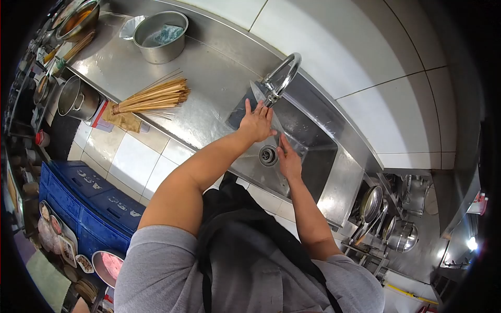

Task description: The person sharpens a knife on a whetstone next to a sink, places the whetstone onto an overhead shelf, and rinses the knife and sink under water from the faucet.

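One left hand (256,125), fingers spread, is just below the gooseneck faucet (296,67) in the head view, near a flat shiny piece (258,92) too unclear to name; contact cannot be told. The right hand (289,160), fingers extended, hovers over the steel sink (319,156) beside the drain strainer (268,155).

Blue crates (86,195), straw-yellow sticks (156,96), grey sleeves (156,261)

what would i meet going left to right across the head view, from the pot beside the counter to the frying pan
steel pot → bundle of thin sticks → left hand → right hand → frying pan
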Motion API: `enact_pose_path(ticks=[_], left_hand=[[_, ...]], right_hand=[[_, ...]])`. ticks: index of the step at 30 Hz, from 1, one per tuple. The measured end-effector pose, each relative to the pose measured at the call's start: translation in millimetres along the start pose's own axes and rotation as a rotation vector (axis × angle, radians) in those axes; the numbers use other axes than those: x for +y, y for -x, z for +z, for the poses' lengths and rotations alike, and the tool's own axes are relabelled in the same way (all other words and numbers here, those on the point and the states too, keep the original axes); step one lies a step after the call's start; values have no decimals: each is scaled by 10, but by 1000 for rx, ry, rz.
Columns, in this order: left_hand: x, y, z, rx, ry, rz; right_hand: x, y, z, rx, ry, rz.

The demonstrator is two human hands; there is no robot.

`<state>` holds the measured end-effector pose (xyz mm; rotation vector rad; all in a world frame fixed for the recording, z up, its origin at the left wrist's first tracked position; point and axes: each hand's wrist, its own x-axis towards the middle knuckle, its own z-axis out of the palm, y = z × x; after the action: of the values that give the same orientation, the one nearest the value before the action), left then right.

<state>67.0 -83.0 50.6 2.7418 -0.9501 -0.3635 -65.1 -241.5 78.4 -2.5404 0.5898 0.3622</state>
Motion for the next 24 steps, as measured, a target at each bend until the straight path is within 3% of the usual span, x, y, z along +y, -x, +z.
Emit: enact_pose_path(ticks=[3, 7, 10, 12, 17, 24], left_hand=[[168, 386, 123, 145, -88, -21], [357, 918, 249, 80, -11, -52], [302, 827, 356, 65, 28, -77], [62, 507, 312, 135, -45, -118], [-373, -218, 126, 201, -94, -121], [-75, 539, 249, 294, 52, -137]], right_hand=[[208, 246, 134, 45, -123, -172], [400, 621, 220, -56, -152, -201], [365, 479, 268, -122, -110, -146], [254, 24, 336, -63, -14, -214], [-298, -598, 187, 5, 28, -105], [176, -62, 342, 10, -180, -340]])
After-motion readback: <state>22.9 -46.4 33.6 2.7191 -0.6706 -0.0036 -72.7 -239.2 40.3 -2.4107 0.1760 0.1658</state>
